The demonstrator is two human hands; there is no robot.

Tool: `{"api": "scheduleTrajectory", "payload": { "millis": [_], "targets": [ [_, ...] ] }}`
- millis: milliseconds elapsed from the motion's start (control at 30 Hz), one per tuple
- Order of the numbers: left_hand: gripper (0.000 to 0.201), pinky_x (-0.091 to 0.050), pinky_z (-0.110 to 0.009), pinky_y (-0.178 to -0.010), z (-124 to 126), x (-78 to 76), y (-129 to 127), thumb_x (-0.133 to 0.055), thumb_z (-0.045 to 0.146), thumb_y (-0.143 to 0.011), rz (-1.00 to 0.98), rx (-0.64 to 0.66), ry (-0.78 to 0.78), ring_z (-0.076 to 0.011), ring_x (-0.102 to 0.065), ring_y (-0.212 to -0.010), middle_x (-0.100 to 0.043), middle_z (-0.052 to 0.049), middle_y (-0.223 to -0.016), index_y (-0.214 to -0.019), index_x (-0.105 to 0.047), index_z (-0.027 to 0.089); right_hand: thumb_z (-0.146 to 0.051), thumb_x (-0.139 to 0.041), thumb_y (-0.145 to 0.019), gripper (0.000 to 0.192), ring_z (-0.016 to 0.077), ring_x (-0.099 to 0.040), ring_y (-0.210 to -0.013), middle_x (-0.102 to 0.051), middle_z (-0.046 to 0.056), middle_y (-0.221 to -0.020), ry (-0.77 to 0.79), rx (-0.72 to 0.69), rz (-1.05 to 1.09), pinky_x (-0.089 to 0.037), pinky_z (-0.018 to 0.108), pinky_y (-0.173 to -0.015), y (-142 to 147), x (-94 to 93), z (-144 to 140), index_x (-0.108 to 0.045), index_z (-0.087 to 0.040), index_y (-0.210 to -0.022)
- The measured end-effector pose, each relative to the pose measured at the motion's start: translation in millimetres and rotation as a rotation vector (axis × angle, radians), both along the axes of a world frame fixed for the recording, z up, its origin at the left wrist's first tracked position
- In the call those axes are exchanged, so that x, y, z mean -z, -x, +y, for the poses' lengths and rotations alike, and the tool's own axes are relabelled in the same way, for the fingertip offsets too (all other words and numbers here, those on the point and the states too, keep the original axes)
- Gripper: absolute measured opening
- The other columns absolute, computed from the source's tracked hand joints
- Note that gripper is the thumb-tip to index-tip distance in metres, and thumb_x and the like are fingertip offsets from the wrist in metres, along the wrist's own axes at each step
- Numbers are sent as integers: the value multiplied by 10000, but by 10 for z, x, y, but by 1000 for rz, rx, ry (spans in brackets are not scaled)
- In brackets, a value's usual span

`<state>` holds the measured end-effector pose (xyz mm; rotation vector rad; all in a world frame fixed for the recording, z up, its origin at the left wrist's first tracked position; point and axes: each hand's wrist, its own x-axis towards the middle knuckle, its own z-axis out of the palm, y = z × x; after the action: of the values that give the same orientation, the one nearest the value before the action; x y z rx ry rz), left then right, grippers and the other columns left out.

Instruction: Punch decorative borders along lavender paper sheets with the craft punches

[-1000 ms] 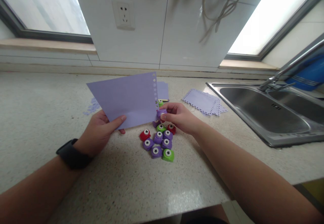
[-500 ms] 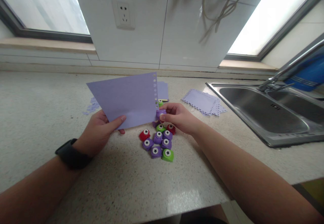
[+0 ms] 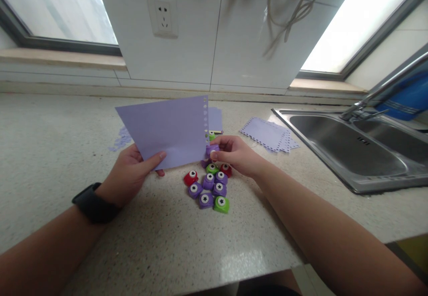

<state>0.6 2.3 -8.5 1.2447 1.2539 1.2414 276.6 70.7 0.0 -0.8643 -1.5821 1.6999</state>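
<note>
My left hand (image 3: 142, 164) pinches the lower left of a purple sheet of paper (image 3: 167, 131), thumb on the near face. The sheet is tilted up above the counter, and a row of punched holes runs down its right edge. At that edge's lower end, my right hand (image 3: 236, 153) grips a purple craft punch (image 3: 211, 150) between thumb and fingers. Below the sheet lie several more punches: a red punch (image 3: 191, 178), a green punch (image 3: 221, 204), a purple punch (image 3: 206, 200) and others, with white tops bearing dark shapes.
Right of my right hand lies a pile of purple sheets (image 3: 264, 133) with punched edges, beside a steel sink (image 3: 321, 153). Small purple paper bits (image 3: 121, 139) are scattered behind my left hand. More purple paper (image 3: 216, 118) lies behind the held sheet. A tiled wall (image 3: 194, 59) backs the counter.
Almost nothing differs. Both hands keep the same hold on the sheet and the punch, and the other punches stay where they were.
</note>
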Motion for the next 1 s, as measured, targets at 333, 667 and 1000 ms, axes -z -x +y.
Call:
{"api": "scheduleTrajectory", "payload": {
  "millis": [333, 667, 1000],
  "targets": [
    [355, -526, -243, -575, -5, -1, -2, -831, 437, -798, 32, -7, -8, -130, -601, -566, -672, 6, -714, -971, -640, 193, -317, -895, -720, 384, 110, -615, -717, -684, 43, -838, -22, 8, -16, -466, 253, -657, 5, -3, -7, -706, -116, -986],
    [367, -537, -251, -576, -13, -17, -17, -832, 449, -789, 43, -13, -4, -145, -606, -563, -668, 5, -682, -979, -641, 200, -332, -884, -733, 356, 109, -605, -702, -671, 34, -832, -42, -2, -16, -455, 253, -643, 3, -1, 0, -709, -125, -963],
    [363, -527, -249, -562, -13, -21, -22, -839, 435, -783, 23, -16, -1, -146, -593, -555, -658, 13, -662, -980, -640, 204, -304, -887, -737, 327, 110, -640, -719, -699, 40, -828, -14, -1, 32, -503, 251, -685, 10, -11, -10, -720, -124, -954]
  ]
}}
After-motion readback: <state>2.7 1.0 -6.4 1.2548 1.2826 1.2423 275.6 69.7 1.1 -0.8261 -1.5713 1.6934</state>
